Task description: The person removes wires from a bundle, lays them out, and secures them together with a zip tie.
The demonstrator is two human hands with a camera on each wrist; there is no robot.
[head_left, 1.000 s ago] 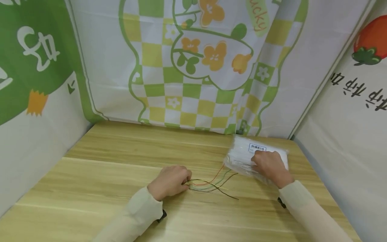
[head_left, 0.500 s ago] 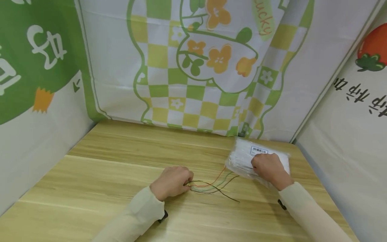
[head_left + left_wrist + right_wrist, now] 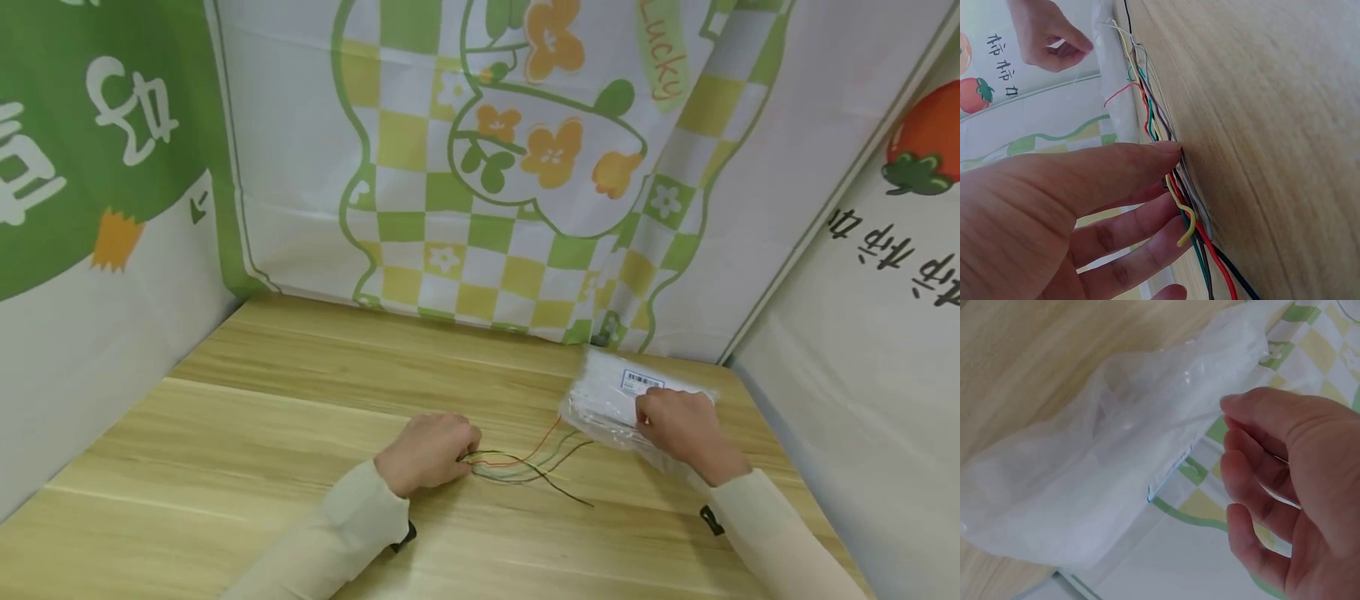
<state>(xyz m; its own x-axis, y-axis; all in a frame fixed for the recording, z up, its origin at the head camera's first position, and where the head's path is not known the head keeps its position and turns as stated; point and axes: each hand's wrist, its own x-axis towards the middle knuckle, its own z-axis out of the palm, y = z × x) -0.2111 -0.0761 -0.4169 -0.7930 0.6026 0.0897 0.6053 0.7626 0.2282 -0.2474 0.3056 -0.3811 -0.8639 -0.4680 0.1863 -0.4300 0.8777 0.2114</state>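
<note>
A bundle of thin coloured wires (image 3: 1155, 111), red, green, yellow, black, brown and grey, lies along the table. My left hand (image 3: 427, 452) pinches it between thumb and fingers, and the wire ends fan out to the right. A clear plastic bag (image 3: 600, 392) of slim white strips, with a barcode label (image 3: 642, 382), lies at the back right. Over the bag, my right hand (image 3: 681, 425) pinches a thin white strip, which looks like a cable tie (image 3: 1200, 416), between thumb and forefinger. Its other end runs into the bag and is hard to make out.
The wooden table (image 3: 300, 400) meets a patterned curtain (image 3: 480, 250) right behind the bag. Printed cloth walls stand at the left (image 3: 97, 375) and right (image 3: 862, 350). Red and green wire tips end near the bag's front edge.
My right hand has shifted slightly to the right over the bag. My left hand keeps its grip on the wires; the head view has tilted and turned a little.
</note>
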